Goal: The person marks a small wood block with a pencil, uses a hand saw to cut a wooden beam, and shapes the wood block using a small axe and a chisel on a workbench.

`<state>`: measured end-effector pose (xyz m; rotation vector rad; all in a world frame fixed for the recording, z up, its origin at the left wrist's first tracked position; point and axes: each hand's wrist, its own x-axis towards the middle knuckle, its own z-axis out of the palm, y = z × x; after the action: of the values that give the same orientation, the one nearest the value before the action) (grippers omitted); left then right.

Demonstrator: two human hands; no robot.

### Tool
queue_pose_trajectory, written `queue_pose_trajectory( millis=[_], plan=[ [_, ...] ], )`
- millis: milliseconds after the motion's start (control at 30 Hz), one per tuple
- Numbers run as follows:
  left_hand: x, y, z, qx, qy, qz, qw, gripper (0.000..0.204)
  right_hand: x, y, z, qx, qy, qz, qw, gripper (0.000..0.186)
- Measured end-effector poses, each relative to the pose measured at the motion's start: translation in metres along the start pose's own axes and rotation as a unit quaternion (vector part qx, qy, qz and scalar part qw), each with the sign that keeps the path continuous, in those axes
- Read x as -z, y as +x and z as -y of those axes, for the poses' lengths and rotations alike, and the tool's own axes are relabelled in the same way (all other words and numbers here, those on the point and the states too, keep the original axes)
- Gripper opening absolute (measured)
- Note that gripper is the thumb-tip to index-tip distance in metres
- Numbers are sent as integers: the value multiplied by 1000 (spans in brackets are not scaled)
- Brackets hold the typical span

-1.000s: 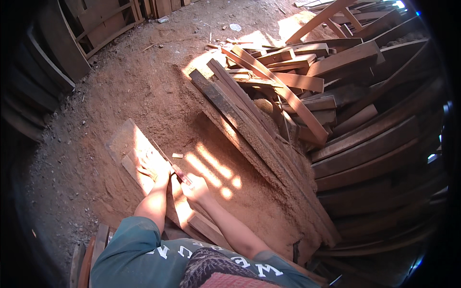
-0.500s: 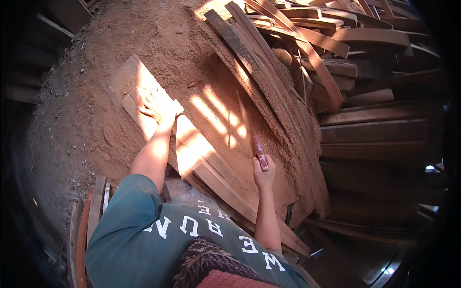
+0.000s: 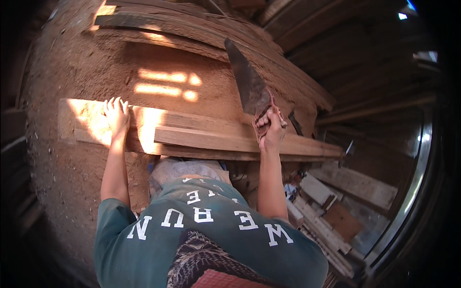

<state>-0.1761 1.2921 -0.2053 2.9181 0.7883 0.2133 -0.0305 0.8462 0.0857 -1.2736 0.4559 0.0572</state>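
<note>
My right hand [image 3: 272,126] is wrapped round the reddish-brown handle of a handsaw [image 3: 245,79]. The saw's broad dark blade tilts up and to the left, its tip over the far stacked planks. My left hand [image 3: 115,116] rests on a wide wooden board [image 3: 85,119], fingers stretched toward the board's far edge. Sunlight falls across that end of the board. A narrower plank [image 3: 206,138] lies along the boards between my hands, running to the right beneath my right forearm.
Long sawdust-covered planks [image 3: 187,45] lie stacked on the far side. Brown sawdust [image 3: 168,62] with bright sun patches covers the ground before them. Wood offcuts [image 3: 319,189] and pale boards [image 3: 367,185] lie at the lower right, near a curved metal-looking edge [image 3: 418,168].
The view has swung round to the right, so the boards now run nearly level. The saw now shows its blade broadside. My left hand stays on the wood; my right still grips the handle.
</note>
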Motion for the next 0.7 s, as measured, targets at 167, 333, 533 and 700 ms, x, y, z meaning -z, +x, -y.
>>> queue_pose_trajectory(
  millis=[167,333,533,700],
  plan=[
    [15,-4,-13,-21,-45,110,993,48,46,-30,55,183,46,-101,977,13],
    [39,2,-15,-19,-155,75,985,39,124,-89,93,371,-35,-222,901,22],
    [33,4,20,251,-202,78,944,43,224,-203,89,433,-199,-399,783,23],
    [46,-81,22,268,-177,63,945,43,294,-289,46,344,-101,-464,810,25]
  ],
)
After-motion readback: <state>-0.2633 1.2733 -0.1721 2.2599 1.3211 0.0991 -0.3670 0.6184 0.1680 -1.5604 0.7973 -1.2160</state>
